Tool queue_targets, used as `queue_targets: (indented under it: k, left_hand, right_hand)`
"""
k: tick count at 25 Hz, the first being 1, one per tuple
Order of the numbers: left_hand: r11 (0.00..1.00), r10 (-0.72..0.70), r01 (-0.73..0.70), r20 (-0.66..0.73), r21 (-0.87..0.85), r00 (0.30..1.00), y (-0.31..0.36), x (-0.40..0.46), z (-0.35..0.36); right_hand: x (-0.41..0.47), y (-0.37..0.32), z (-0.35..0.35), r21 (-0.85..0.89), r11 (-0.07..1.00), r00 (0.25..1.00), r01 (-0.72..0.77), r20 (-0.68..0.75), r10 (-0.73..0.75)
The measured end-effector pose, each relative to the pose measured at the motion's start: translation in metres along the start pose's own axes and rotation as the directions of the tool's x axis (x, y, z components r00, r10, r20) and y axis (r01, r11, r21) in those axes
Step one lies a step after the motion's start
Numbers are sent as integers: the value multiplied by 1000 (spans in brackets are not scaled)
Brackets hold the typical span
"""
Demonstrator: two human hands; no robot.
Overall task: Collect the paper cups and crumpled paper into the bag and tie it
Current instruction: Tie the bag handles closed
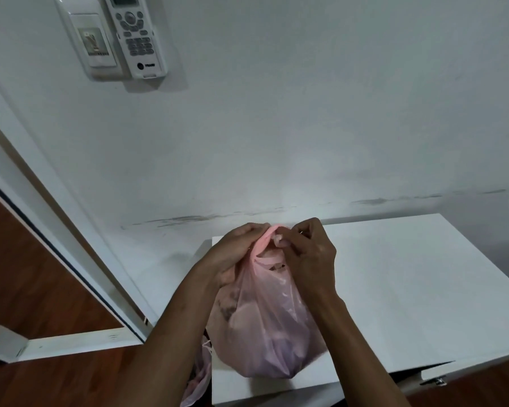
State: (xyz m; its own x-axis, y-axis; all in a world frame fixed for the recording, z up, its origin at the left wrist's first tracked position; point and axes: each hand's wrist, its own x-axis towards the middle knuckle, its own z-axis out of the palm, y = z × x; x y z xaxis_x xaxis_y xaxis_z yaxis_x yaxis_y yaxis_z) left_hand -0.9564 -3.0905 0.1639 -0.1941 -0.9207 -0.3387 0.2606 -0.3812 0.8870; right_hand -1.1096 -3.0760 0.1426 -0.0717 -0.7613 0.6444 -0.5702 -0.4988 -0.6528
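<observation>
**Inspector:** To the left of the grip, a wall-mounted remote control (135, 36) is noted high on the wall, well apart from the work. The left hand (235, 254) is seen curled round the gathered neck of the pink bag (265, 327); the plastic is pinched firmly.

**Clerk:** And to the right of that?

**Inspector:** The right hand (309, 254) is closed on the pink handle strip just beside the left; both grips meet at the top of the bag. The bag is held directly beneath the grips, its base rested on the white table (409, 289).

**Clerk:** Contents?

**Inspector:** Pale bunched shapes are seen through the film. They are judged to be the cups and crumpled paper, but neither can be told apart.

**Clerk:** Risks?

**Inspector:** The knot appears unfinished. If a handle is released, the neck may reopen. Thin film may be torn by hard pulling. A second pink bag (197, 377), hung below the grips at the table edge, may be snagged.
</observation>
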Motion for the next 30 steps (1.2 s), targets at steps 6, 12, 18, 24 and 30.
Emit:
queue_targets:
  k: [6,12,18,24,30]
  left_hand:
    - [993,104,-86,-244,84,964,-3,11,-4]
    - [989,111,-145,-602,-9,791,-8,26,-58]
    - [995,93,-94,-697,37,711,-22,32,-74]
    - [948,310,-241,-434,207,845,-21,21,-65]
    - [946,295,-323,-342,-26,892,-21,14,-52]
  right_hand:
    - [0,6,2,73,997,1000,14,-9,-13]
    - [-13,35,-13,267,853,894,-447,166,417]
    - [-22,52,-31,238,834,863,-498,234,448]
    - [-4,53,-47,413,731,834,-543,162,528]
    - [-1,45,-36,438,675,794,-594,180,581]
